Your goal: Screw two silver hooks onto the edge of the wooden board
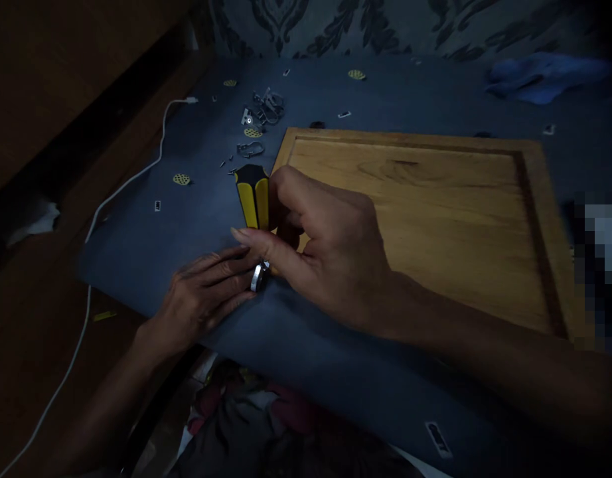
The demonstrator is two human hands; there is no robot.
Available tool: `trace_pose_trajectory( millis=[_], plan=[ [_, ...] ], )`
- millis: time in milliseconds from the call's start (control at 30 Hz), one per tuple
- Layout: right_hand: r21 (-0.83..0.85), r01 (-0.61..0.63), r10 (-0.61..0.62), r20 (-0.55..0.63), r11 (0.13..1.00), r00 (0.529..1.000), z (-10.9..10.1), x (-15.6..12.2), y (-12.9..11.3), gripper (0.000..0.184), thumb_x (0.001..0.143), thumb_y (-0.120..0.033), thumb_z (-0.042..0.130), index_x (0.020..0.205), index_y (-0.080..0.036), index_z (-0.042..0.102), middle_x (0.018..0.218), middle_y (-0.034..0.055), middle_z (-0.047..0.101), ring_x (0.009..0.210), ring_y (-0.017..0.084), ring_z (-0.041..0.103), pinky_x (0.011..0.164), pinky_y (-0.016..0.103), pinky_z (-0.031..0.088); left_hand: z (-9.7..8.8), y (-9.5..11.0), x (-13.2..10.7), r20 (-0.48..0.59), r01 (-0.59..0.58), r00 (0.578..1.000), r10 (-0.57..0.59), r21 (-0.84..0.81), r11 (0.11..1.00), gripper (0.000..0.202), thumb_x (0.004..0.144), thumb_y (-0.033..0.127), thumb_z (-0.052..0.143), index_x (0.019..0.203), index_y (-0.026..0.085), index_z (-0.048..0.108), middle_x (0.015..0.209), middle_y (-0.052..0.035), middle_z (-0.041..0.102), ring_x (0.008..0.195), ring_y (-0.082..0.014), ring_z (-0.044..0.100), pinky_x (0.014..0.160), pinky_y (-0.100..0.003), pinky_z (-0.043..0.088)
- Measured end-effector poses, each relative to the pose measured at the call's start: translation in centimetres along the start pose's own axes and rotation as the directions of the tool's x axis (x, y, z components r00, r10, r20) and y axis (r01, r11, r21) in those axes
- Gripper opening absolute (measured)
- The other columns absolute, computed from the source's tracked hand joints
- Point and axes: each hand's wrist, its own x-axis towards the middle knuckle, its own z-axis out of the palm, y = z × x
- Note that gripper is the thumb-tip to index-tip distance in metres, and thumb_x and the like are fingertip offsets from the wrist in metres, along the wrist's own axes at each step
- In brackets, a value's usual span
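Note:
A screwdriver with a yellow and black handle [253, 199] stands nearly upright in my right hand [330, 245], gripped between thumb and fingers. Its shaft and tip are hidden behind the hands. Just below, my left hand [201, 292] reaches in from the left with its fingers together. At its fingertips is a small shiny metal piece [259, 275], held by the near left corner of a framed wooden panel [425, 212]. My right hand covers that corner, so the contact between piece and panel cannot be made out.
Several metal fittings [269, 106] lie beyond my hands, with another metal fitting [250, 149] and small screws [223, 163] closer. A white cable [161, 143] runs down the left side. A blue cloth [545, 76] rests at the back right of the dark blue patterned surface [306, 345].

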Motion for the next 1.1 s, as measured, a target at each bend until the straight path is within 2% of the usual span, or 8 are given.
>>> trace_pose_trajectory(
  millis=[67, 167, 267, 367, 533, 667, 900, 1100],
  plan=[
    [-0.033, 0.022, -0.024, -0.039, 0.999, 0.999, 0.3, -0.2, -0.2, 0.023, 0.098, -0.025, 0.071, 0.086, -0.023, 0.052, 0.082, -0.0023, 0.068, 0.070, 0.014, 0.065, 0.058, 0.028, 0.051, 0.0, 0.0, 0.0, 0.005, 0.001, 1.000, -0.001, 0.005, 1.000, 0.022, 0.108, 0.028, 0.060, 0.125, 0.020, 0.071, 0.129, -0.0072, 0.078, 0.130, -0.0264, 0.070, 0.100, -0.041, 0.066],
    [0.032, 0.026, -0.023, -0.083, 0.999, 0.996, -0.1, 0.1, -0.3, 0.018, 0.099, -0.024, 0.071, 0.087, -0.021, 0.057, 0.077, -0.0025, 0.064, 0.068, 0.013, 0.064, 0.060, 0.027, 0.053, 0.0, 0.0, 0.0, 0.002, 0.003, 1.000, -0.003, 0.010, 1.000, 0.019, 0.107, 0.027, 0.061, 0.120, 0.018, 0.071, 0.127, -0.0080, 0.079, 0.128, -0.0261, 0.071, 0.098, -0.040, 0.066],
    [0.154, -0.049, 0.072, -0.145, 0.987, 0.987, -1.1, 0.8, -0.3, 0.014, 0.100, -0.029, 0.068, 0.094, -0.019, 0.061, 0.083, 0.0003, 0.064, 0.068, 0.015, 0.062, 0.059, 0.030, 0.056, -0.1, 0.1, 0.2, 0.005, 0.008, 1.000, -0.008, 0.003, 1.000, 0.018, 0.107, 0.027, 0.060, 0.117, 0.017, 0.072, 0.126, -0.0078, 0.079, 0.129, -0.0259, 0.071, 0.097, -0.040, 0.067],
    [0.208, -0.136, 0.156, -0.084, 0.969, 0.984, -1.7, 1.1, -0.2, 0.014, 0.101, -0.033, 0.065, 0.094, -0.022, 0.060, 0.091, 0.0022, 0.065, 0.071, 0.017, 0.063, 0.057, 0.031, 0.056, -0.1, 0.1, 0.3, 0.011, 0.000, 1.000, 0.000, 0.001, 1.000, 0.018, 0.108, 0.028, 0.059, 0.114, 0.017, 0.072, 0.126, -0.0080, 0.079, 0.129, -0.0260, 0.071, 0.097, -0.039, 0.067],
    [0.054, -0.103, 0.105, -0.038, 0.993, 0.994, -1.5, 0.7, 0.4, 0.029, 0.101, -0.048, 0.065, 0.085, -0.024, 0.058, 0.082, 0.0000, 0.067, 0.069, 0.016, 0.065, 0.062, 0.030, 0.056, -0.2, 0.1, 0.3, 0.017, 0.006, 1.000, -0.006, 0.009, 1.000, 0.016, 0.107, 0.026, 0.061, 0.115, 0.017, 0.072, 0.124, -0.0079, 0.079, 0.128, -0.0267, 0.072, 0.097, -0.040, 0.067],
    [0.030, -0.127, 0.126, 0.033, 0.991, 0.991, -1.2, 0.3, 0.7, 0.026, 0.102, -0.041, 0.064, 0.083, -0.025, 0.054, 0.076, -0.0023, 0.064, 0.065, 0.014, 0.061, 0.061, 0.029, 0.054, 0.0, 0.1, 0.3, 0.000, -0.006, 1.000, 0.006, 0.000, 1.000, 0.016, 0.107, 0.026, 0.061, 0.114, 0.017, 0.072, 0.123, -0.0080, 0.080, 0.127, -0.0263, 0.072, 0.095, -0.038, 0.068],
    [0.146, -0.075, 0.068, 0.052, 0.987, 0.996, -0.9, 0.2, 1.0, 0.020, 0.100, -0.030, 0.064, 0.085, -0.023, 0.054, 0.078, -0.0021, 0.062, 0.065, 0.013, 0.060, 0.060, 0.029, 0.053, -0.1, 0.0, 0.1, 0.008, 0.011, 1.000, -0.011, -0.004, 1.000, 0.016, 0.107, 0.026, 0.062, 0.119, 0.020, 0.071, 0.126, -0.0076, 0.079, 0.129, -0.0269, 0.071, 0.095, -0.040, 0.067],
    [0.109, -0.062, 0.047, 0.134, 0.992, 0.990, -1.2, 0.5, 1.1, 0.021, 0.102, -0.034, 0.065, 0.088, -0.023, 0.055, 0.077, -0.0039, 0.061, 0.066, 0.013, 0.062, 0.066, 0.028, 0.056, -0.1, 0.0, 0.2, 0.007, -0.004, 1.000, 0.004, 0.003, 1.000, 0.016, 0.106, 0.026, 0.062, 0.117, 0.017, 0.070, 0.126, -0.0083, 0.079, 0.129, -0.0268, 0.071, 0.098, -0.039, 0.066]
  ],
)
